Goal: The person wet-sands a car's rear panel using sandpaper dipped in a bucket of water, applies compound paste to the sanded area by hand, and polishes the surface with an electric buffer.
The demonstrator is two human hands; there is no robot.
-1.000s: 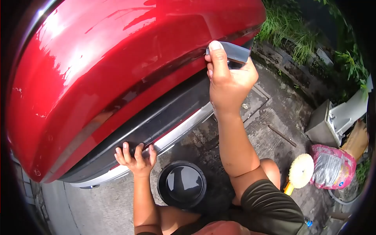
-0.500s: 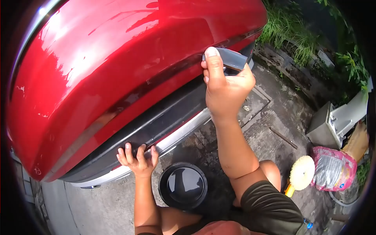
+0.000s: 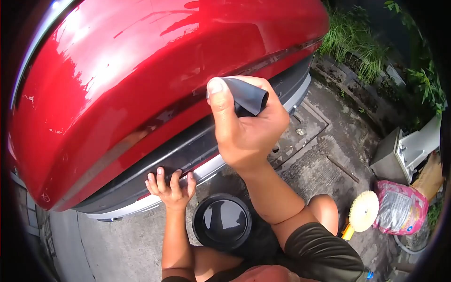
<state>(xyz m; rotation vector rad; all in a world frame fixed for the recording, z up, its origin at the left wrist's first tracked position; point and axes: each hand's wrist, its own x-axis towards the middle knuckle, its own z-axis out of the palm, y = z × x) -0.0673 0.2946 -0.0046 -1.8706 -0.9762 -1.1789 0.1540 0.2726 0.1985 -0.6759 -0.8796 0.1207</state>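
My right hand (image 3: 249, 127) pinches a curled, dark grey piece of sandpaper (image 3: 246, 96) between thumb and fingers. It is raised in front of the red car body panel (image 3: 141, 70), near its lower edge; whether the sandpaper touches the paint I cannot tell. Lower down, my left hand (image 3: 173, 190) has its fingers spread, the tips resting on the black bumper trim (image 3: 159, 164) just above the silver lower strip (image 3: 136, 207). Nothing is held in it. Pale scuff marks show at the panel's left side.
A black bucket (image 3: 197, 225) of liquid stands on the concrete between my arms. To the right lie a round cream pad brush with a yellow handle (image 3: 362, 211), a pink bag (image 3: 404, 207), a stick (image 3: 343, 169) and a grey metal box (image 3: 392, 157). Grass (image 3: 354, 42) grows behind.
My right hand has moved left and down with the sandpaper, which now curls more tightly. My left hand stays on the bumper trim; the view has shifted slightly.
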